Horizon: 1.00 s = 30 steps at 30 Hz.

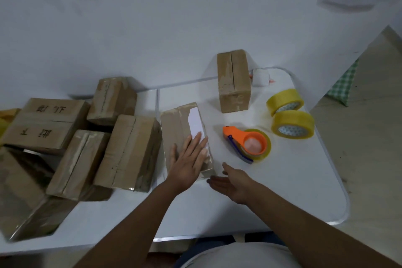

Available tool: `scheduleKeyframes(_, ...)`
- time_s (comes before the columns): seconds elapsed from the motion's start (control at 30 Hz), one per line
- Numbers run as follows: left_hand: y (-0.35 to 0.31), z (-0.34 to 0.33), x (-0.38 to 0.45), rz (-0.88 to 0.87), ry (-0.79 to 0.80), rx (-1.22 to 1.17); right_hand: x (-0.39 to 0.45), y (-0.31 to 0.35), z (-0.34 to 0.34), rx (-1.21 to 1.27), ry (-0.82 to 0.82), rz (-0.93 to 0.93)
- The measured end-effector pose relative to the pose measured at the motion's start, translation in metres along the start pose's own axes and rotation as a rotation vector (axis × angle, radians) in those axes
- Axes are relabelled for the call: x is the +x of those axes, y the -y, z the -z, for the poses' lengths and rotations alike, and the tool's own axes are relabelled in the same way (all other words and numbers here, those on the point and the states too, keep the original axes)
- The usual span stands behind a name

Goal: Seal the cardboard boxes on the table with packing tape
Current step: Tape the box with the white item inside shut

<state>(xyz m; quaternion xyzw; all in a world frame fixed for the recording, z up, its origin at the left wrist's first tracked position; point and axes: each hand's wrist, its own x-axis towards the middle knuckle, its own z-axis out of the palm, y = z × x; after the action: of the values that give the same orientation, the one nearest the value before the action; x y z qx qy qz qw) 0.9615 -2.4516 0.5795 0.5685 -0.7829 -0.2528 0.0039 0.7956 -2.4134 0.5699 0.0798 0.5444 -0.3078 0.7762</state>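
Observation:
A brown cardboard box (178, 124) with a white label on top lies at the middle of the white table (293, 180). My left hand (187, 163) rests flat on its near end, fingers straight. Just right of the box's near corner my right hand (232, 183) hovers over the table, fingers loosely extended, holding nothing. An orange tape dispenser (248, 143) loaded with a clear yellowish roll lies to the right of the box, apart from both hands.
Two yellow tape rolls (289, 115) stand at the right. A taped box (233, 80) stands upright at the back. Several more cardboard boxes (78, 137) are piled at the left. A small white bundle (261, 77) lies behind. The table's right edge drops to the floor.

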Motion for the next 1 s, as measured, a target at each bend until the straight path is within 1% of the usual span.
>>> scheduleKeyframes(0.07, 0.000, 0.001, 0.001, -0.002, 0.012, -0.048, 0.000, -0.003, -0.005, 0.020, -0.042, 0.051)
scheduleKeyframes(0.13, 0.001, 0.002, 0.002, -0.010, 0.016, -0.047, 0.000, -0.006, -0.005, 0.021, -0.076, 0.107)
scheduleKeyframes(0.3, 0.004, 0.001, 0.002, -0.029, 0.040, -0.036, 0.000, -0.017, 0.001, 0.123, -0.135, 0.299)
scheduleKeyframes(0.37, 0.005, 0.001, 0.002, -0.037, 0.045, -0.055, -0.003, -0.021, 0.002, 0.060, -0.196, 0.454)
scheduleKeyframes(0.47, 0.005, 0.002, 0.002, -0.038, 0.058, -0.085, -0.010, -0.027, 0.004, -0.091, -0.296, 0.795)
scheduleKeyframes(0.53, 0.006, 0.003, 0.002, -0.039, 0.056, -0.089, -0.014, -0.033, 0.003, -0.141, -0.326, 0.928)
scheduleKeyframes(0.63, 0.008, 0.005, 0.000, -0.047, 0.029, -0.183, -0.016, -0.039, 0.002, -0.139, -0.358, 0.974)
scheduleKeyframes(0.7, 0.013, 0.010, -0.002, -0.091, 0.032, -0.248, -0.016, -0.039, 0.003, -0.163, -0.365, 0.996)
scheduleKeyframes(0.77, 0.018, 0.015, -0.005, -0.138, 0.058, -0.273, -0.018, -0.035, 0.008, -0.297, -0.398, 1.047)
scheduleKeyframes(0.87, 0.022, 0.020, -0.007, -0.181, 0.108, -0.220, -0.023, -0.028, 0.016, -0.547, -0.409, 1.127)
scheduleKeyframes(0.93, 0.022, 0.021, -0.008, -0.203, 0.121, -0.154, -0.025, -0.026, 0.019, -0.618, -0.402, 1.175)
scheduleKeyframes(1.0, 0.023, 0.019, -0.008, -0.210, 0.113, -0.120, -0.025, -0.027, 0.021, -0.621, -0.396, 1.189)
